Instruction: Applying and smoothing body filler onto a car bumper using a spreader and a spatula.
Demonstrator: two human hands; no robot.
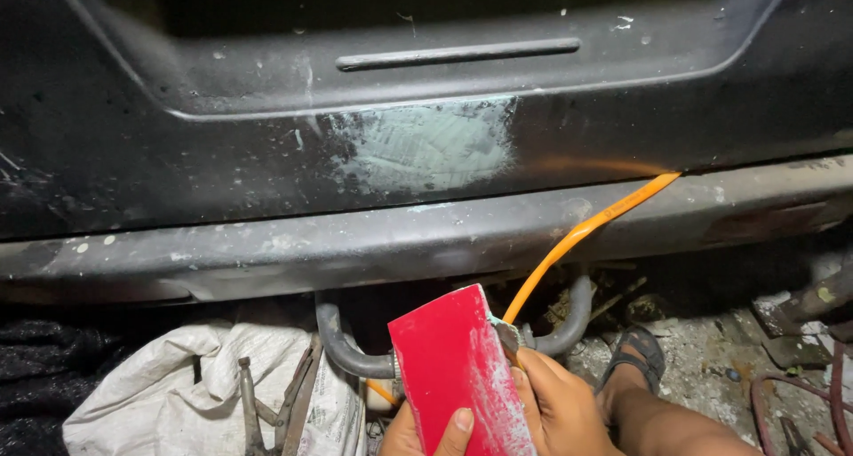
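Closest to us in the head view is the red plastic card (458,380), a flat spreader sort of thing, smeared with pale grey-white filler along its right edge and with a bit of greenish paste clinging near its top right corner. We've got it tilted up off the ground with the flat face toward us, which looks like the natural way to keep the paste side reachable without it dripping. Our left hand (426,434) is mostly cut off by the bottom edge, but the thumb is pressed flat on the card's lower face, so it's curled closed around the bottom of the card. Our right hand (555,403) is wrapped along the card's right edge, fingers bent and closed; there seems to be something small and dark pinched there too, but we can't tell what it is. Just beside that hand is a sandalled foot (635,358) on the gritty floor. Above all this sits the dark car body panel (222,163), dusty, with a pale greenish filler patch (426,145) in the middle, well apart from the card. An orange hose (582,234) runs down from the panel's lower edge to behind the card, and a white sack (178,394) with rusty tools lies at the lower left.
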